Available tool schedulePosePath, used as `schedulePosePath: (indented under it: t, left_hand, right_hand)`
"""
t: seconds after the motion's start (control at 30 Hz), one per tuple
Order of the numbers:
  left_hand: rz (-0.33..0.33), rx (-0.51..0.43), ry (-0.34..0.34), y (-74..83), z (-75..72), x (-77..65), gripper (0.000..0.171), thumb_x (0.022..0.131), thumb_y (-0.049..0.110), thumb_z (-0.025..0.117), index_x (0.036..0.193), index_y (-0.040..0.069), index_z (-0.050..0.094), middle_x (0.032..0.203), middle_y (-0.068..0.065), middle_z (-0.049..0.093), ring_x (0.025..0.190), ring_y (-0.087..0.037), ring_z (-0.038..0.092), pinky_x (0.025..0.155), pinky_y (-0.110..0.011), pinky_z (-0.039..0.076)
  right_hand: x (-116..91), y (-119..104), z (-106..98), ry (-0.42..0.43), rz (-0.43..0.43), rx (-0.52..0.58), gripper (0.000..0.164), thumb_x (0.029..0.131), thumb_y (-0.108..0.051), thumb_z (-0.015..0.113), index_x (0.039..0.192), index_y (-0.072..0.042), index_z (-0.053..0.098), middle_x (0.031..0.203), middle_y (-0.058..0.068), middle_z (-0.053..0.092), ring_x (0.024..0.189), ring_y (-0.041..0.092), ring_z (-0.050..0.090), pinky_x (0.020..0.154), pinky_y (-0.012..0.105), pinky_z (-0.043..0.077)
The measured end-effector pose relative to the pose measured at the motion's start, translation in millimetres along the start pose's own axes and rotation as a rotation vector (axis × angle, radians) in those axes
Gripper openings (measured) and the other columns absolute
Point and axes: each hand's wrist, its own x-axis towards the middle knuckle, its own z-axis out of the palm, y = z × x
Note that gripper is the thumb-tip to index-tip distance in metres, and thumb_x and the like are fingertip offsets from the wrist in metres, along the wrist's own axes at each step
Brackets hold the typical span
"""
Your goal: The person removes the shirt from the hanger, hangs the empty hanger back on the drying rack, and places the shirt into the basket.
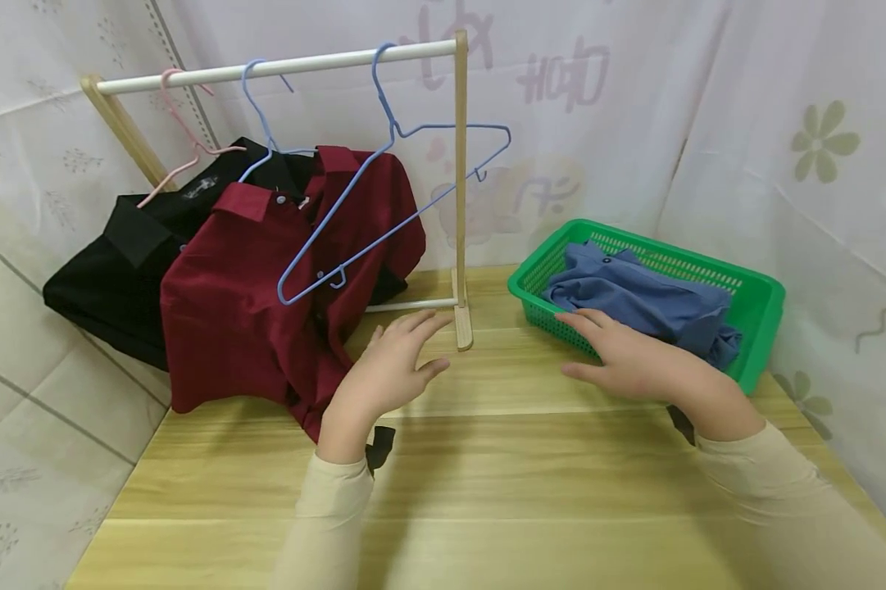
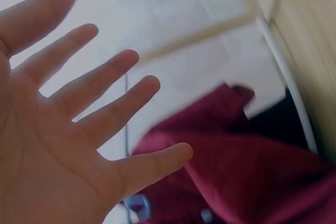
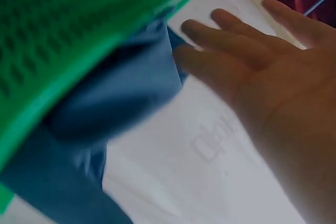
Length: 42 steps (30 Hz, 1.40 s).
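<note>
My left hand (image 1: 385, 366) hovers above the table in front of the rack, holding nothing; its fingers are straight and spread in the left wrist view. Just left of it hangs a dark red shirt (image 1: 265, 303) on a blue hanger (image 1: 265, 131). A bare blue hanger (image 1: 406, 217) hangs at the rack's right end. My right hand (image 1: 638, 360), also holding nothing, is at the near left side of a green basket (image 1: 763, 328), fingers extended. Inside the basket lies a crumpled blue shirt (image 1: 642, 291). Whether the right hand touches the basket I cannot tell.
The rack has a white rail (image 1: 310, 63) and wooden posts (image 1: 461, 180). Behind the red shirt, a black shirt (image 1: 111, 254) hangs on a pink hanger (image 1: 180, 135). A patterned white curtain (image 1: 620, 106) surrounds the wooden table (image 1: 516, 508).
</note>
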Motion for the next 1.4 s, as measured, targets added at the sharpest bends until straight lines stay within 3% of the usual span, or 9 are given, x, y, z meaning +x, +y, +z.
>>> schedulePosePath:
  t: [0.13, 0.33, 0.5, 0.63, 0.77, 0.87, 1.07, 1.23, 1.4]
  left_hand:
    - [-0.028, -0.059, 0.098, -18.2, -7.7, -20.7, 0.058, 0.1, 0.019, 0.075, 0.154, 0.017, 0.056, 0.164, -0.013, 0.05, 0.152, -0.039, 0.047, 0.123, -0.069, 0.035]
    - [-0.101, -0.138, 0.249, -37.6, -21.9, -48.0, 0.05, 0.1, 0.014, 0.073, 0.149, 0.013, 0.061, 0.16, -0.012, 0.053, 0.151, -0.037, 0.046, 0.122, -0.059, 0.04]
    - [-0.155, -0.175, 0.402, -48.8, -30.1, -57.5, 0.039, 0.103, 0.014, 0.069, 0.141, 0.012, 0.067, 0.151, -0.01, 0.061, 0.143, -0.034, 0.054, 0.117, -0.057, 0.044]
    - [-0.172, -0.192, 0.569, -55.2, -33.2, -60.4, 0.029, 0.103, 0.011, 0.068, 0.131, 0.01, 0.073, 0.138, -0.01, 0.069, 0.131, -0.033, 0.064, 0.109, -0.053, 0.05]
    - [-0.165, -0.196, 0.756, -61.9, -36.9, -63.0, 0.019, 0.101, 0.007, 0.069, 0.117, 0.005, 0.078, 0.117, -0.012, 0.077, 0.106, -0.026, 0.07, 0.094, -0.034, 0.053]
    - [-0.148, -0.198, 0.862, -64.9, -40.6, -65.1, 0.015, 0.1, 0.005, 0.068, 0.109, 0.002, 0.079, 0.1, -0.013, 0.077, 0.088, -0.009, 0.067, 0.082, -0.016, 0.049]
    - [-0.141, -0.214, 0.969, -65.1, -49.4, -67.3, 0.016, 0.102, 0.009, 0.067, 0.105, 0.0, 0.08, 0.094, -0.015, 0.079, 0.079, 0.019, 0.056, 0.074, -0.005, 0.047]
    - [-0.155, -0.227, 1.06, -66.3, -59.5, -68.2, 0.022, 0.104, 0.016, 0.066, 0.104, -0.001, 0.08, 0.095, -0.016, 0.081, 0.077, 0.02, 0.058, 0.075, -0.005, 0.047]
    - [-0.176, -0.222, 1.112, -68.1, -76.8, -67.5, 0.023, 0.104, 0.018, 0.065, 0.106, 0.001, 0.081, 0.097, -0.016, 0.081, 0.076, 0.018, 0.058, 0.075, -0.007, 0.047]
  right_hand:
    - [11.7, -3.7, 3.7, 0.011, -0.041, 0.082, 0.08, 0.106, -0.052, 0.062, 0.168, -0.013, 0.029, 0.173, 0.023, 0.028, 0.159, 0.048, 0.029, 0.122, 0.069, 0.034]
    - [34.3, -6.5, 5.9, 0.028, -0.074, 0.157, 0.077, 0.107, -0.052, 0.06, 0.168, -0.015, 0.031, 0.172, 0.018, 0.033, 0.158, 0.044, 0.033, 0.122, 0.067, 0.035]
    - [50.3, -10.9, 3.3, 0.055, -0.075, 0.267, 0.073, 0.108, -0.047, 0.059, 0.167, -0.015, 0.031, 0.17, 0.017, 0.037, 0.152, 0.044, 0.045, 0.118, 0.066, 0.042]
    - [63.4, -19.5, -1.8, 0.092, -0.085, 0.336, 0.066, 0.11, -0.042, 0.057, 0.166, -0.014, 0.034, 0.168, 0.017, 0.041, 0.151, 0.043, 0.048, 0.118, 0.064, 0.043]
    - [77.1, -29.3, -7.2, 0.111, -0.09, 0.386, 0.062, 0.111, -0.039, 0.056, 0.164, -0.015, 0.036, 0.165, 0.016, 0.045, 0.147, 0.04, 0.051, 0.118, 0.061, 0.044]
    - [85.0, -35.1, -13.0, 0.102, -0.081, 0.447, 0.06, 0.111, -0.038, 0.056, 0.164, -0.017, 0.037, 0.162, 0.015, 0.046, 0.147, 0.038, 0.052, 0.118, 0.06, 0.045]
    - [99.1, -43.3, -26.4, 0.09, -0.083, 0.501, 0.057, 0.111, -0.035, 0.056, 0.163, -0.019, 0.039, 0.161, 0.014, 0.048, 0.149, 0.038, 0.05, 0.118, 0.061, 0.044]
    - [114.5, -51.1, -37.3, 0.093, -0.068, 0.494, 0.055, 0.11, -0.035, 0.056, 0.162, -0.021, 0.041, 0.16, 0.009, 0.048, 0.148, 0.034, 0.05, 0.117, 0.059, 0.045]
    - [132.0, -54.6, -48.5, 0.089, -0.056, 0.611, 0.057, 0.11, -0.033, 0.057, 0.161, -0.015, 0.04, 0.159, 0.013, 0.048, 0.143, 0.035, 0.056, 0.119, 0.055, 0.046]
